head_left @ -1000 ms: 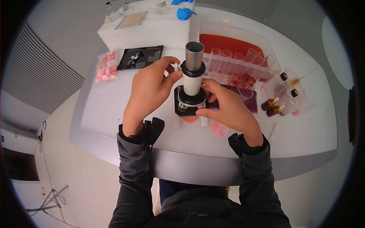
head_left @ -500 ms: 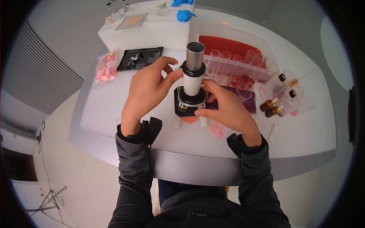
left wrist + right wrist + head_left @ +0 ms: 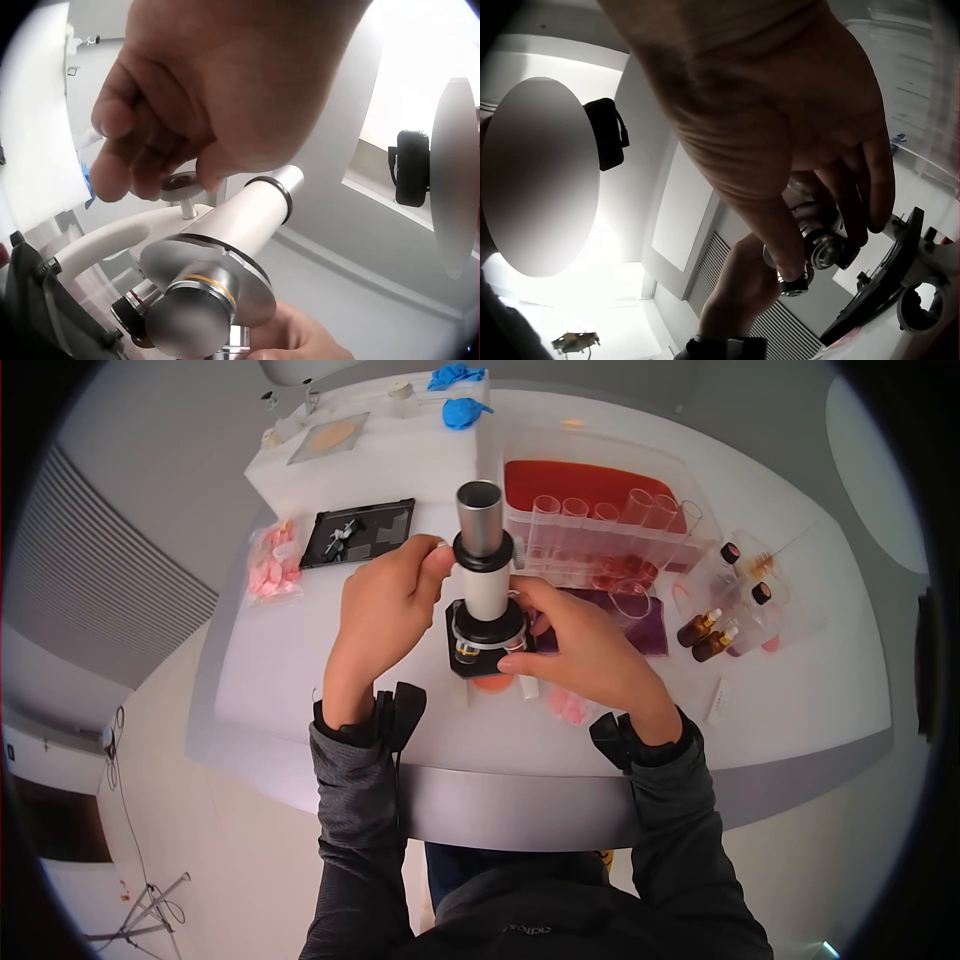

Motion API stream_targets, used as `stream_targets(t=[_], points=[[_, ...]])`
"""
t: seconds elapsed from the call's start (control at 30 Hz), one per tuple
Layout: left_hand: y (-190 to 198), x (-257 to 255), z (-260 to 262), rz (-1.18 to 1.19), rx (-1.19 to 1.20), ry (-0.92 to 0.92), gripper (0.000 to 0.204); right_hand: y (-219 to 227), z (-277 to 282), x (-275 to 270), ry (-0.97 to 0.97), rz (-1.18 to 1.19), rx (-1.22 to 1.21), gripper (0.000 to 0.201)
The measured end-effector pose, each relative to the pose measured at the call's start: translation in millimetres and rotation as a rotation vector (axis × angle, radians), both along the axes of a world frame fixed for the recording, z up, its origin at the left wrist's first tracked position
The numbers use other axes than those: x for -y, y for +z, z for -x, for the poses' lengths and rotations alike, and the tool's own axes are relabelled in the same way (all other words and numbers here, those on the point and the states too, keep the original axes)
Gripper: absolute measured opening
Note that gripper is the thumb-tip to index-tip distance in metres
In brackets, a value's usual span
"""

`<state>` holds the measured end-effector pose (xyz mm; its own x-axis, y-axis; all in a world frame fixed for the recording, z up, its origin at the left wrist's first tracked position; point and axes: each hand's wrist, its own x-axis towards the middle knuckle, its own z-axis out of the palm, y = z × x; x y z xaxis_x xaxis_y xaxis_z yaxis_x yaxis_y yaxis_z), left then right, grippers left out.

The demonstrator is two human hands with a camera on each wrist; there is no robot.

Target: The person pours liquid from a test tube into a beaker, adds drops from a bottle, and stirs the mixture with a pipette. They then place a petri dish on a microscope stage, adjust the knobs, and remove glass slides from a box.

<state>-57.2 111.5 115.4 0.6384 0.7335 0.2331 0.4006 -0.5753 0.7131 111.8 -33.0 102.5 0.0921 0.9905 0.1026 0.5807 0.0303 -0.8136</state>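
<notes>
A white and black microscope [image 3: 487,595] with a silver eyepiece tube [image 3: 480,520] stands upright between both hands. On its left side my left hand [image 3: 380,610] pinches the ridged focus knob [image 3: 181,184], thumb on one side and fingers curled on the other. Lower down, my right hand [image 3: 590,645] holds the rotating nosepiece [image 3: 251,281] from the right. Its thumb [image 3: 786,251] presses against an objective lens [image 3: 793,285], while the fingers reach round behind. Another objective, with a yellow band [image 3: 201,283], points downward over the black stage [image 3: 483,663].
To the right stand a rack of clear test tubes [image 3: 575,525], a bin with red contents [image 3: 540,480], brown dropper bottles [image 3: 697,628] and capped bottles [image 3: 760,595]. At left lie a black tray [image 3: 385,535] and a bag of pink pieces [image 3: 273,565]. Blue gloves [image 3: 465,413] rest on a white box.
My left fingers have curled further over the focus knob, which is now hidden in the head view. The right hand keeps its place at the nosepiece. The head view has shifted slightly.
</notes>
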Motion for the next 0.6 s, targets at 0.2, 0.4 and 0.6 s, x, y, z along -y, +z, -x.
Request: stream_targets(t=[0.2, 0.4, 0.6], points=[[4, 4, 8, 0.053, 0.136, -0.112, 0.028, -1, -1, 5, -0.015, -0.056, 0.047, 0.061], [-4, 3, 4, -0.055, 0.151, -0.108, 0.025, -5, -1, 3, -0.009, -0.11, 0.016, 0.056], [-3, 2, 2, 0.014, 0.035, -0.074, 0.029, -7, 1, 3, -0.022, -0.15, 0.031, 0.052]])
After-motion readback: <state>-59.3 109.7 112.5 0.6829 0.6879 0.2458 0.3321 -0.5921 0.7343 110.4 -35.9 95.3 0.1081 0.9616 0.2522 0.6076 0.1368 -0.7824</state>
